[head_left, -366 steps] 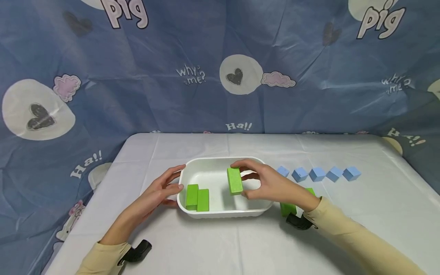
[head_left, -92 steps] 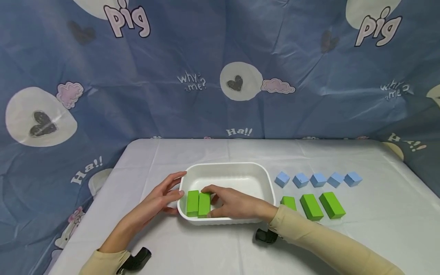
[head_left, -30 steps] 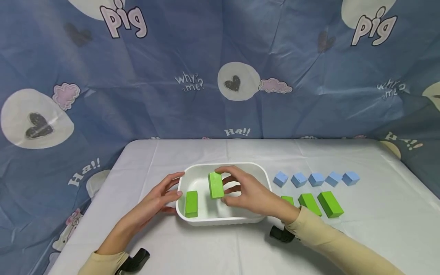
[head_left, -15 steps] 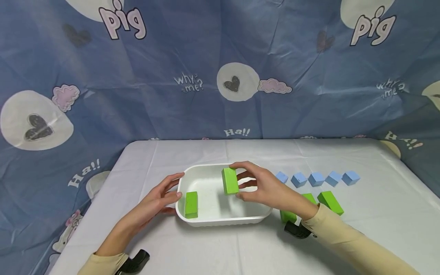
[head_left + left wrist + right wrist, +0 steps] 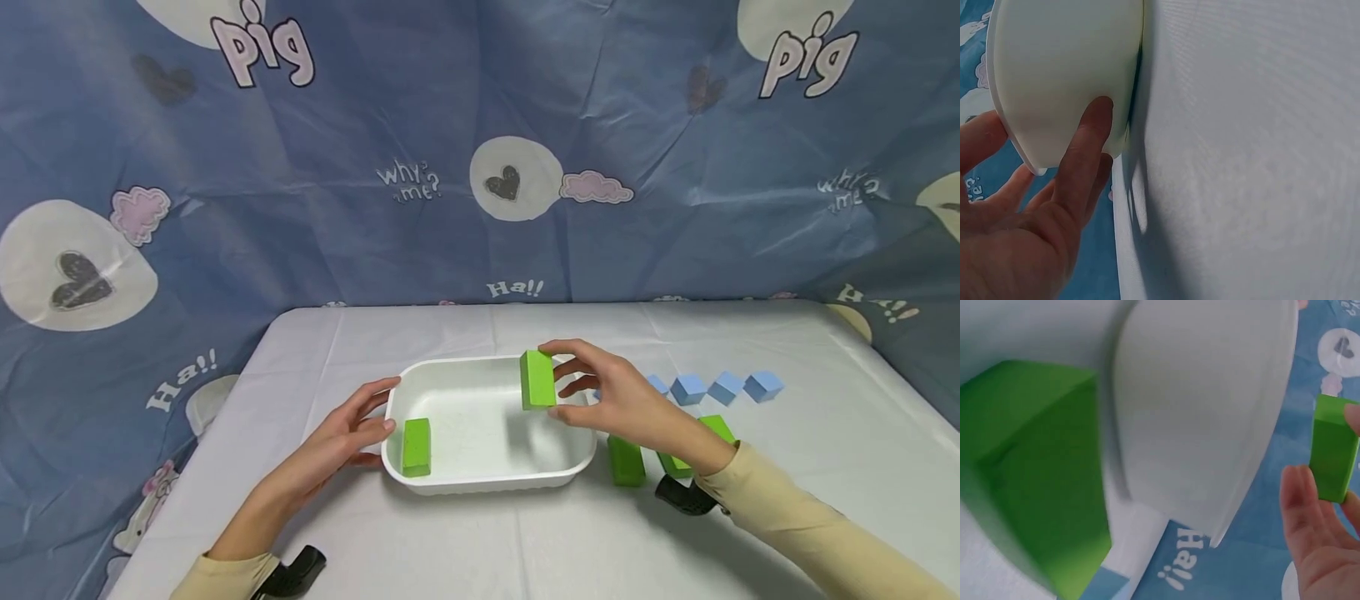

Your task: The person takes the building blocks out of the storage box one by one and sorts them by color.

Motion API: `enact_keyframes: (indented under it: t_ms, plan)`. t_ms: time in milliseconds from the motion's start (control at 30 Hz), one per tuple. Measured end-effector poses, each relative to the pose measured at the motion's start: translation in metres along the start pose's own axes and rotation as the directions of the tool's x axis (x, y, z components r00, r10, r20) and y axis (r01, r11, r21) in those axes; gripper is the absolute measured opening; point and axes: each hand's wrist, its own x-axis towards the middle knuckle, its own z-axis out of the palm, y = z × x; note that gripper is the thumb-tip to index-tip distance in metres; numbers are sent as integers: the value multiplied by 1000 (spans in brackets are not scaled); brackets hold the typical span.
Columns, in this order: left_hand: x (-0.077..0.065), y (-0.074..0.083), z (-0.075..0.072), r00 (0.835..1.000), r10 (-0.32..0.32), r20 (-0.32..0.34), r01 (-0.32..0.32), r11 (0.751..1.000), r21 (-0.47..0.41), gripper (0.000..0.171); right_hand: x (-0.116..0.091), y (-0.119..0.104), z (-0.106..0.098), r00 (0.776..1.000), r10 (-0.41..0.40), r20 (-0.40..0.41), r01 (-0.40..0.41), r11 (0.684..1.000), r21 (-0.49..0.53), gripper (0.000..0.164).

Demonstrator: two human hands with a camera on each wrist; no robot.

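My right hand [image 5: 622, 400] pinches a green rectangular block [image 5: 537, 380] between thumb and fingers, above the right part of a white plastic container [image 5: 487, 482]. The right wrist view also shows this green block [image 5: 1333, 450] at the fingertips. Another green block [image 5: 417, 447] lies inside the container at its left end. At that end, my left hand [image 5: 345, 429] rests against the rim and outer wall with fingers spread and fairly straight. The left wrist view shows a finger [image 5: 1088, 140] touching the outer wall.
Right of the container, green blocks [image 5: 626, 461] lie on the white-covered table [image 5: 420, 542], partly hidden by my right arm. Behind them runs a row of several light blue cubes [image 5: 725, 387], some hidden by the hand. A printed blue cloth [image 5: 315, 233] hangs behind.
My right hand has lifted the green block from beside the other one in the container and carried it rightward and up. My left hand stays at the container's left end.
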Motion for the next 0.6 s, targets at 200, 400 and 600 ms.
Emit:
enact_keyframes:
  t_ms: [200,400,600]
  plan:
    - [0,0,0,1000,-1,-7,1,1000,-6,59,-7,3,-5,999,-43,-10,43,999,-25,70]
    - [0,0,0,1000,-4,2,4,1000,-26,59,-14,4,-15,995,-97,-26,96,995,-26,71]
    - [0,0,-1,1000,-5,-5,5,1000,-31,60,-20,4,-27,994,-103,-26,104,994,17,71]
